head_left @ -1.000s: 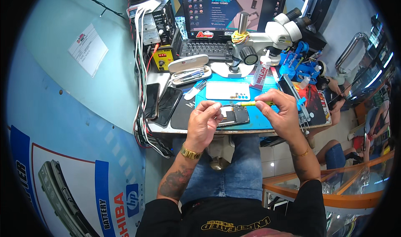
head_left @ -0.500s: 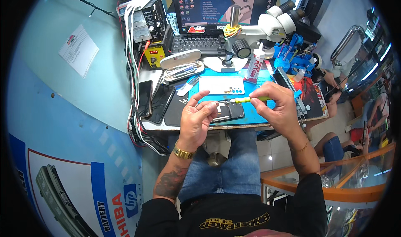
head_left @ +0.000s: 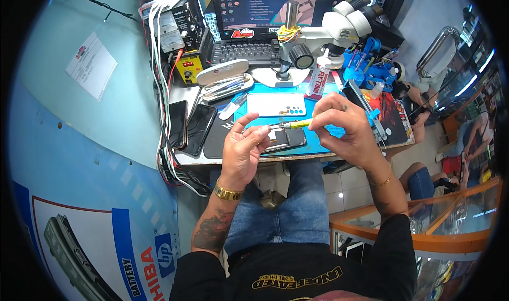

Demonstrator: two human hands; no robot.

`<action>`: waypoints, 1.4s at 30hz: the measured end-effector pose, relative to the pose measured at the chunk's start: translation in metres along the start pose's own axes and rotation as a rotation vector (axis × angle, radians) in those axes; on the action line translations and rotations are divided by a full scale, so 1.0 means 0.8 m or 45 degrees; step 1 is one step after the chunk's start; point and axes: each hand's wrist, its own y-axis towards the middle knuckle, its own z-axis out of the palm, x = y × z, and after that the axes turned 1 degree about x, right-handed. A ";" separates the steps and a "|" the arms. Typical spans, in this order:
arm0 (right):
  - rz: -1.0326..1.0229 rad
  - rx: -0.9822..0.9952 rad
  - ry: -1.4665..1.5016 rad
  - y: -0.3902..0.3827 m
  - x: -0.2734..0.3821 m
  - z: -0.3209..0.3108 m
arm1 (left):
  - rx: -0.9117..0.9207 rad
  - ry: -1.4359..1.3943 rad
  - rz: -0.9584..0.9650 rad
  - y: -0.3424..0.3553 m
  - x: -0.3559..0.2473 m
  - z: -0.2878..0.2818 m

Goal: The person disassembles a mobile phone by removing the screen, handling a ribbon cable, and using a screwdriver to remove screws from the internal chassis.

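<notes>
One yellow-green tool (head_left: 300, 123) is pinched in your right hand (head_left: 344, 129); left hand (head_left: 241, 150) curled, contents unclear; blue mat (head_left: 319, 145) leaves room near bench edge (head_left: 213, 161).

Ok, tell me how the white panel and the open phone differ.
Colour: the panel is white, whereas the phone is mainly black.
View: the panel shows almost whole, while the left hand hides part of the phone.
Place: the panel lies farther from the wearer than the phone.
Both are flat and oblong.
</notes>
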 end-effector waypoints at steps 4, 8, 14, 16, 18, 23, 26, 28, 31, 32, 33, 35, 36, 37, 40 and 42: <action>0.136 -0.124 0.048 -0.003 -0.002 0.006 | -0.020 0.038 0.012 -0.003 0.001 0.006; 0.335 -0.052 -0.048 0.001 -0.008 -0.011 | -0.049 0.366 0.237 -0.003 0.014 0.018; 0.343 0.120 -0.454 -0.008 -0.081 -0.003 | 0.243 2.164 0.952 -0.002 0.062 0.000; 0.271 0.129 -0.472 -0.012 -0.093 0.004 | 0.240 2.220 0.980 -0.003 0.070 -0.005; 0.299 0.141 -0.459 -0.011 -0.093 0.004 | 0.250 2.288 0.992 -0.004 0.072 -0.009; 0.325 0.147 -0.429 -0.008 -0.094 0.006 | 0.227 2.279 0.978 -0.002 0.073 -0.010; 0.343 0.164 -0.448 -0.008 -0.096 0.007 | 0.227 2.264 0.977 -0.002 0.073 -0.008; 0.339 0.162 -0.419 -0.007 -0.096 0.007 | 0.224 2.259 0.987 -0.002 0.072 -0.008; 0.329 0.155 -0.393 -0.006 -0.094 0.007 | 0.227 2.247 0.990 -0.001 0.073 -0.009; 0.328 0.157 -0.393 -0.006 -0.095 0.007 | 0.224 2.246 0.989 -0.001 0.073 -0.009; 0.322 0.164 -0.406 -0.007 -0.096 0.007 | 0.226 2.245 0.994 -0.001 0.073 -0.009; 0.315 0.172 -0.418 -0.007 -0.096 0.007 | 0.225 2.244 0.998 -0.001 0.073 -0.008; 0.303 0.196 -0.428 -0.006 -0.096 0.007 | 0.228 2.245 1.009 -0.001 0.073 -0.008; 0.290 0.221 -0.437 -0.004 -0.095 0.007 | 0.231 2.246 1.019 -0.002 0.073 -0.008; 0.260 0.331 -0.462 0.005 -0.092 0.005 | 0.212 2.253 1.015 -0.003 0.073 -0.011; 0.200 0.328 -0.401 0.012 -0.099 0.010 | 0.210 2.253 1.023 -0.003 0.074 -0.011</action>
